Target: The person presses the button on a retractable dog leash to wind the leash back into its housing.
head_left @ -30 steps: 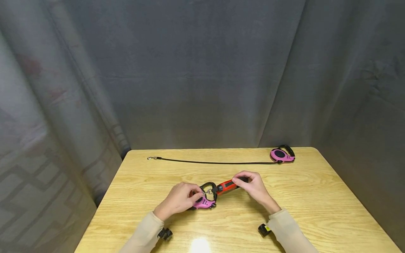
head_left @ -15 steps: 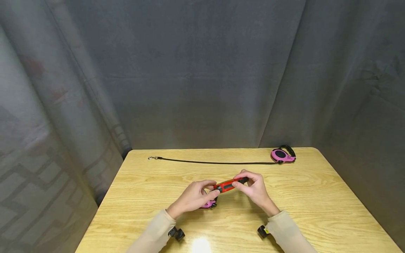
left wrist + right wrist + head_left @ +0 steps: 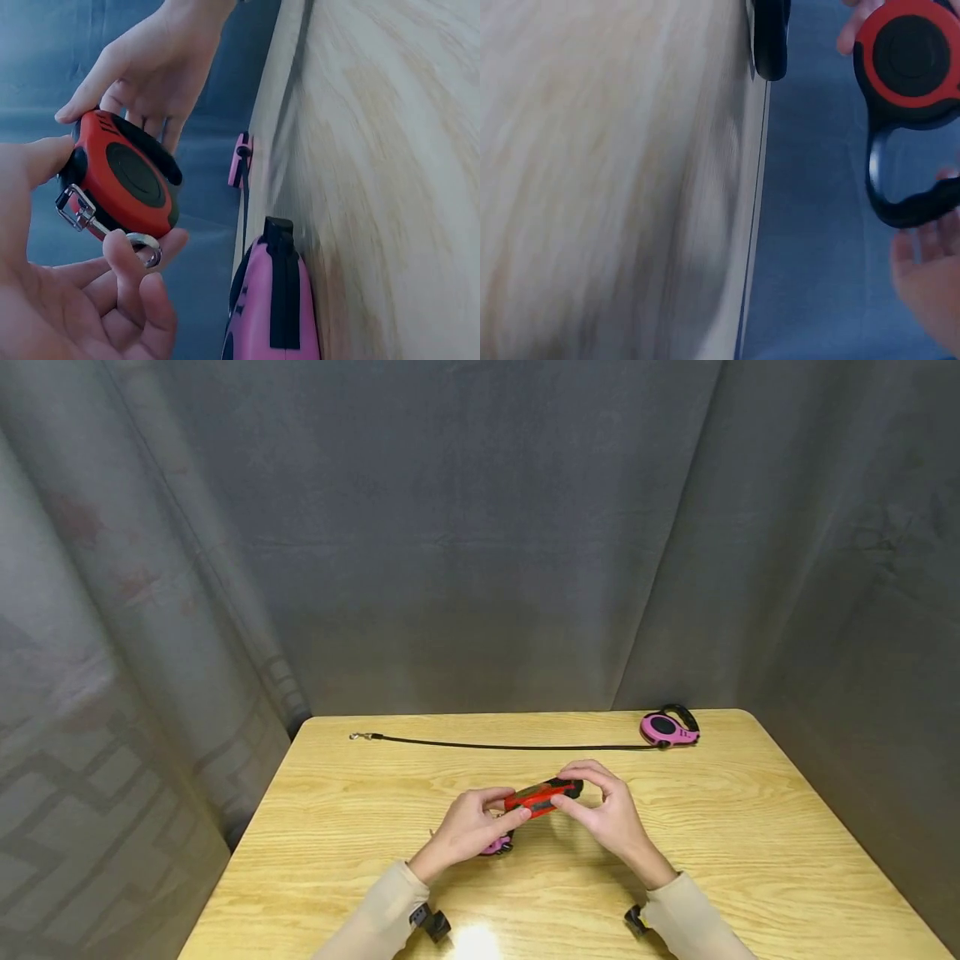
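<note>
A red and black retractable leash [image 3: 542,797] is held just above the wooden table [image 3: 750,827] between both hands. My right hand [image 3: 603,814] grips its black handle end [image 3: 907,202] with curled fingers. At the other end, my left hand [image 3: 476,827] pinches it, thumb on the red housing [image 3: 131,180] and a fingertip at the metal clip [image 3: 79,211]. A pink leash [image 3: 274,300] lies flat on the table under my left hand, mostly hidden in the head view.
A second pink leash [image 3: 666,727] lies at the back right of the table. Its black cord [image 3: 510,746] stretches left along the far edge to a metal clip [image 3: 362,736]. Grey curtains surround the table on three sides.
My left hand has left the pink leash on the table and moved right onto the clip end of the red leash. The red leash has risen slightly.
</note>
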Action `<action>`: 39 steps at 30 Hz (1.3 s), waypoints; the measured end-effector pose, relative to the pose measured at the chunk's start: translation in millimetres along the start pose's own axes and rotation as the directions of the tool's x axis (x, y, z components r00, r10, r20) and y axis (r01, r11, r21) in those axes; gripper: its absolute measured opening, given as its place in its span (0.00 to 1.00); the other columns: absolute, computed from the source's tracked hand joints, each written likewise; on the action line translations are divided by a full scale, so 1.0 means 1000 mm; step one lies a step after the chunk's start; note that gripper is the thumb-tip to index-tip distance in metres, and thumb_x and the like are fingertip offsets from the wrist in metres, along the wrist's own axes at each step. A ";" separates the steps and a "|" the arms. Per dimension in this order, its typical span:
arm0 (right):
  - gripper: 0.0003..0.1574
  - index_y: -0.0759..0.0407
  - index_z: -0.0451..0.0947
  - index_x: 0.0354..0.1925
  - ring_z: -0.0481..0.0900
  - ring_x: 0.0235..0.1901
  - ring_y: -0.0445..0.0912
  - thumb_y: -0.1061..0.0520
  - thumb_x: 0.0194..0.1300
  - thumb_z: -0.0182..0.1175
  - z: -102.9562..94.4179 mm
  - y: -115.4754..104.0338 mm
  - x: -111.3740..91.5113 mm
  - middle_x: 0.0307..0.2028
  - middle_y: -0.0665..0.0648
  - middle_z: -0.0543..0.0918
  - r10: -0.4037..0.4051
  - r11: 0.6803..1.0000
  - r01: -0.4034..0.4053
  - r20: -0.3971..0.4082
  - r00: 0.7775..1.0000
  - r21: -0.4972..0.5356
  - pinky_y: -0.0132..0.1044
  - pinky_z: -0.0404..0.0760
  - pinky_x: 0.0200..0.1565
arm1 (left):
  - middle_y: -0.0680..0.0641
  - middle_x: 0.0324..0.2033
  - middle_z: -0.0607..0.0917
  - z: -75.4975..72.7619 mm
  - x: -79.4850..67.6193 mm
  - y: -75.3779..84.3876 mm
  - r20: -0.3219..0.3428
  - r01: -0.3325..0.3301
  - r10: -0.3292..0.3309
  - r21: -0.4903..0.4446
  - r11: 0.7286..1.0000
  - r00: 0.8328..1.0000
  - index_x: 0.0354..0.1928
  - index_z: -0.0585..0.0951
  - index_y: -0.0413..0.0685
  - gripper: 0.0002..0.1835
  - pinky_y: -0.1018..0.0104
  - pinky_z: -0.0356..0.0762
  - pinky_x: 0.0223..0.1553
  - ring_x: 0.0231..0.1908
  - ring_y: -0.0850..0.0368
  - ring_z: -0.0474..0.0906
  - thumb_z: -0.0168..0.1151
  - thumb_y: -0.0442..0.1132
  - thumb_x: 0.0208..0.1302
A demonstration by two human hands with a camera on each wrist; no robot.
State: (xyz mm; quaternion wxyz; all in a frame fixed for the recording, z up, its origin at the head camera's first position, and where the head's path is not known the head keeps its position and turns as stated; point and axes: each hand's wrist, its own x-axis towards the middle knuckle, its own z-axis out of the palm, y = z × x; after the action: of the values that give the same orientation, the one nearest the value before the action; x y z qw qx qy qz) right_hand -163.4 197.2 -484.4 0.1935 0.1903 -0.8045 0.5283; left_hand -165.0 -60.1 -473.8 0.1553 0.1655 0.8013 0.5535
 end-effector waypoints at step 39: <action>0.60 0.78 0.66 0.73 0.73 0.72 0.69 0.56 0.53 0.85 -0.037 0.024 -0.024 0.71 0.77 0.73 0.460 0.887 -0.433 0.347 0.817 -0.158 0.53 0.76 0.68 | 0.55 0.25 0.87 0.053 0.018 -0.011 -0.080 -0.108 0.257 0.759 0.642 0.963 0.55 0.89 0.51 0.40 0.71 0.64 0.25 0.24 0.61 0.76 0.83 0.69 0.46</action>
State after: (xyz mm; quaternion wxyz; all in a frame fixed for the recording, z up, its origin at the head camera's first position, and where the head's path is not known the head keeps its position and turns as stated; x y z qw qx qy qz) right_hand -150.9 243.2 -502.1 -0.0865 0.0866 -0.8669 0.4833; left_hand -158.7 -11.5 -503.4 -0.0568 0.2440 0.9471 0.2003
